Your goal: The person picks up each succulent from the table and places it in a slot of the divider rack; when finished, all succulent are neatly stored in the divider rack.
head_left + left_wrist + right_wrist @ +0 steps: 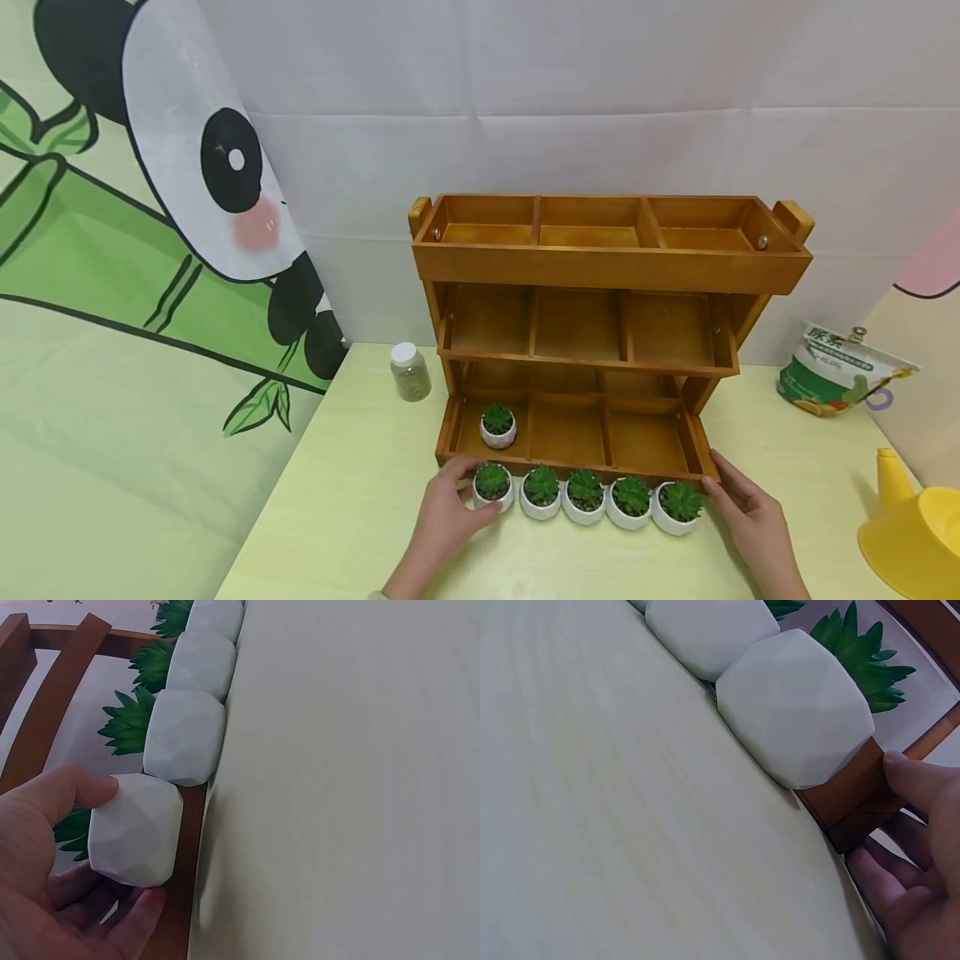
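My left hand (442, 518) grips a small potted succulent (492, 481) at the left end of a row. In the left wrist view its white faceted pot (136, 834) sits between thumb and fingers. Several matching succulents (585, 490) in white pots continue the row to the right, along the front of a brown wooden shelf (611, 271). My right hand (756, 525) pinches the shelf's lower right front corner (862, 787), thumb on the front and fingers behind. One more potted succulent (498, 426) stands in the bottom tier's left compartment.
The shelf has three tiers, each divided into three compartments. Left of it stands a jar (411, 375) with a white lid. At the right are a clipped green-and-white bag (832, 375) and a yellow watering can (911, 529). A pale cloth wall (600, 108) rises behind.
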